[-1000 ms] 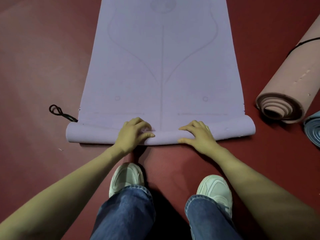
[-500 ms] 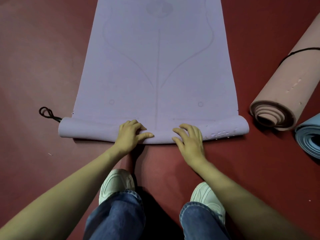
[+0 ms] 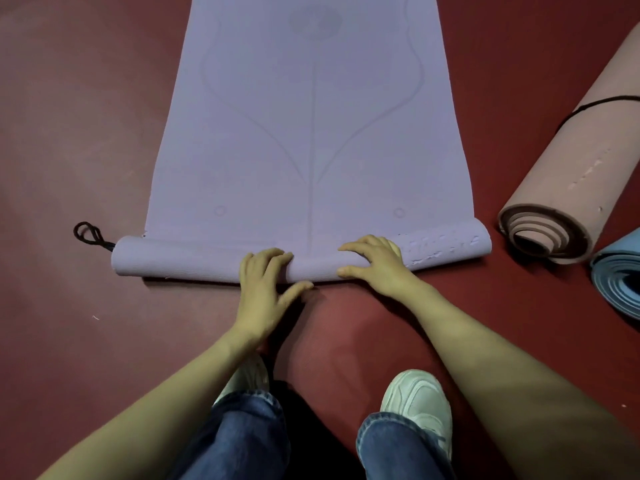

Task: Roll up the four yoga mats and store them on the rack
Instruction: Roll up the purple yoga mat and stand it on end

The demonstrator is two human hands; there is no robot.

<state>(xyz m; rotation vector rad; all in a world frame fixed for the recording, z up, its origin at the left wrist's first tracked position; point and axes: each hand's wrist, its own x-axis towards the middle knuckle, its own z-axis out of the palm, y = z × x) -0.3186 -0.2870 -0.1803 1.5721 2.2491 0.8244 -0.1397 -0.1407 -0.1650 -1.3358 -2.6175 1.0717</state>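
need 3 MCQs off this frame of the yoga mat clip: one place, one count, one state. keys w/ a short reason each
1. Where does the rolled pink mat lie relative to the purple mat?
A. On the person's left of it
B. On top of it
C. On the person's right of it

2. How many fully rolled mats are in view?
A. Two
B. Three
C. Four

3. What state is the purple mat in?
A. Fully flat
B. Near end rolled, rest flat
C. Fully rolled and tied

Key:
1 C: the pink mat lies off the purple mat's right edge, apart from it.
2 A: only the pink mat and the blue mat, which is cut by the frame edge, are rolled up.
3 B: a thin roll sits at the near end, while the printed length stretches away flat.
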